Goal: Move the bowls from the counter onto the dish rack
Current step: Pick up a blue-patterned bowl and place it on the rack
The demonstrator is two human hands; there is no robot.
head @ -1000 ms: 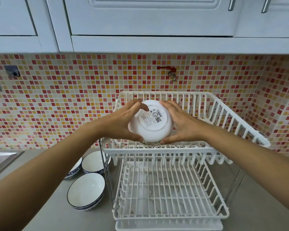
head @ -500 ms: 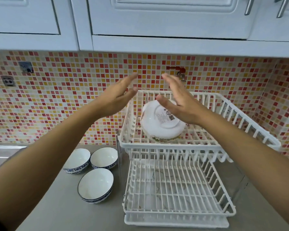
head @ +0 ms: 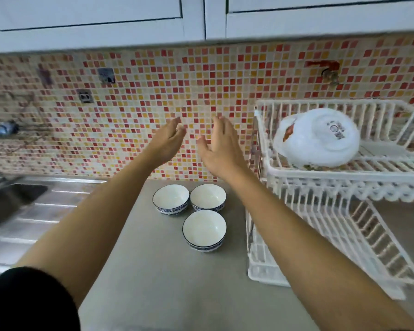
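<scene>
both hands have left the rack and swung over the counter; left hand point(head: 167, 142) and right hand point(head: 219, 149) are spread, holding nothing. one bowl point(head: 317, 137) sits upside down, tilted, on the dish rack point(head: 339, 174) upper tier; three bowls point(head: 204, 229) remain on the counter point(head: 153, 271), close together. risks: tilted bowl could slide; grabbing one could knock its neighbours.

I see a grey counter point(head: 153, 271). Three bowls point(head: 204, 229) sit upright on it in a tight cluster toward the back edge, and the dish rack point(head: 320, 235) stands just beside them toward the right edge.
</scene>
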